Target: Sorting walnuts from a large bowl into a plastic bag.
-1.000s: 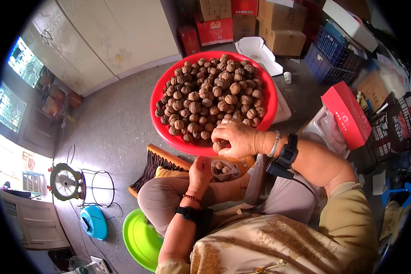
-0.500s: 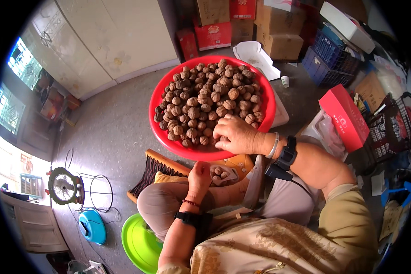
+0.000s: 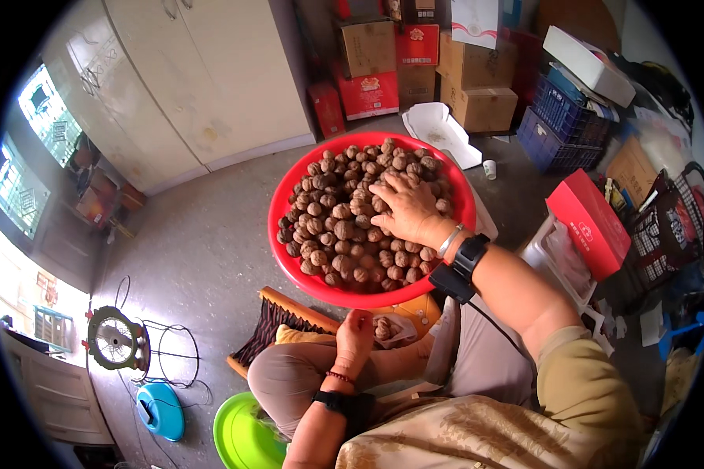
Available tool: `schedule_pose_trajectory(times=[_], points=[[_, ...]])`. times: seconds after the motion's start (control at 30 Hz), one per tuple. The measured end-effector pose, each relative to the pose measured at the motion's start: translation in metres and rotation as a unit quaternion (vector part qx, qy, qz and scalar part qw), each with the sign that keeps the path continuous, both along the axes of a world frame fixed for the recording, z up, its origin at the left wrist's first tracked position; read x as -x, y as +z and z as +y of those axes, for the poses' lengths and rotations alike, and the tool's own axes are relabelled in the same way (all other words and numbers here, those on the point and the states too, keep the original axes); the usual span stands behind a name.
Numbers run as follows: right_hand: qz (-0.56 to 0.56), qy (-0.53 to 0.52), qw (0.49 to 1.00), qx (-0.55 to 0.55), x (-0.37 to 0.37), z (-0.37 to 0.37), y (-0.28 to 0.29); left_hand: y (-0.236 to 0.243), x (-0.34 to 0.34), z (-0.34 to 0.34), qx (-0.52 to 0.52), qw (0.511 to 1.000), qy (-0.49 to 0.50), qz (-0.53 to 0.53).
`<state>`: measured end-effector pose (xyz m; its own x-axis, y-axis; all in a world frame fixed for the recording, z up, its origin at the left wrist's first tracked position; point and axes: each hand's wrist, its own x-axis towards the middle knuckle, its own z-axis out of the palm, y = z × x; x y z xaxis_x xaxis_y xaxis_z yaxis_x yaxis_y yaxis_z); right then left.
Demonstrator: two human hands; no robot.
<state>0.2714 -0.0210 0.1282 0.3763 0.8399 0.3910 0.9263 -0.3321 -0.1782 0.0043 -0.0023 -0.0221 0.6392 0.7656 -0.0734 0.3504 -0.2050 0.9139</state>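
Observation:
A wide red basin [image 3: 281,248] heaped with brown walnuts [image 3: 343,211] stands in front of me. My right hand [image 3: 405,209] reaches over the right half of the heap with fingers spread, the fingertips touching the nuts. Below the basin's near rim, my left hand [image 3: 355,338] is closed at the edge of a clear plastic bag [image 3: 404,331]. A few walnuts lie inside that bag, between my legs. The back of the left hand hides most of its grip on the plastic.
A wooden chair with dark woven cords [image 3: 267,332] stands beside my knee. At lower left are a lime green tub [image 3: 242,434], a blue basin [image 3: 163,413] and a round lamp [image 3: 113,338]. Cartons [image 3: 485,109], blue crates [image 3: 559,129] and a red box [image 3: 590,227] crowd the right side.
My right hand has moved from the near right part of the heap farther over it, and its fingers have spread. The view has tilted; the left hand stays by the bag.

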Motion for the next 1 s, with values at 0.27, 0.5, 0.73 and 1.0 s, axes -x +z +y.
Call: schedule_pose_trajectory(times=[0.27,0.5,0.73,1.0], points=[[0.038,0.021,0.999,-0.032,0.001,0.013,-0.011,-0.019,0.001,-0.001,0.057,0.998,0.003,-0.021],[0.044,0.031,0.998,-0.017,0.012,-0.006,-0.002,-0.003,-0.002,-0.003,-0.015,1.0,-0.014,-0.024],[-0.051,0.112,0.992,-0.025,0.054,-0.009,0.011,0.0,-0.002,-0.002,-0.048,0.999,-0.016,-0.015],[0.039,0.159,0.984,0.065,0.112,0.074,0.004,-0.002,0.0,-0.001,-0.031,0.999,-0.027,-0.008]])
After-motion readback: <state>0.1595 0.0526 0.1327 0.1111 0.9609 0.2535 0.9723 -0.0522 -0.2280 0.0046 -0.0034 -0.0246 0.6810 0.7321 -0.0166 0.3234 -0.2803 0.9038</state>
